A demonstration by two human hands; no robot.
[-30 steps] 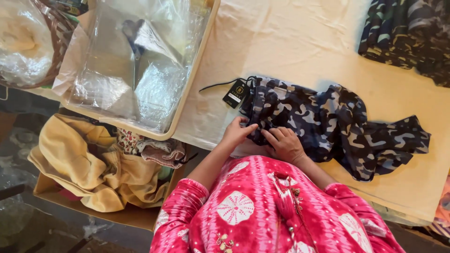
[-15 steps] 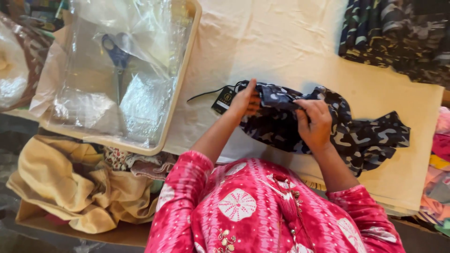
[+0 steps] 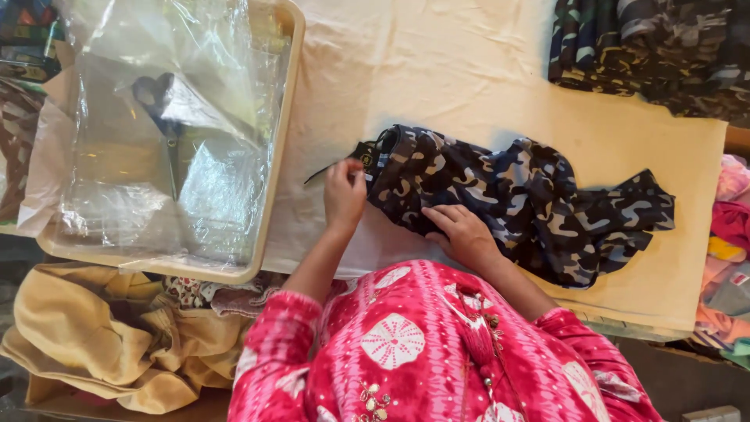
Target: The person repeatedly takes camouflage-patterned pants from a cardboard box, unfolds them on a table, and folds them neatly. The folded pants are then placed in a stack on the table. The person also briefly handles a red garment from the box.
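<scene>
Head view: tray with clear plastic bags left of work spot; camouflage pile far top right; tan cloth below tray. Garment, camouflage, lies mid tabletop, long axis left-right, bunched end left, loose end right. Left hand pinches black tag at left end. Right hand flat, fingers spread on near edge. Hands apart.

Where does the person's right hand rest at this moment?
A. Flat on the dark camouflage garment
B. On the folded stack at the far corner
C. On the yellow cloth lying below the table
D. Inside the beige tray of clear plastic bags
A: the right hand lies palm-down on the camouflage garment, while the left hand pinches the tag at its end.
</scene>
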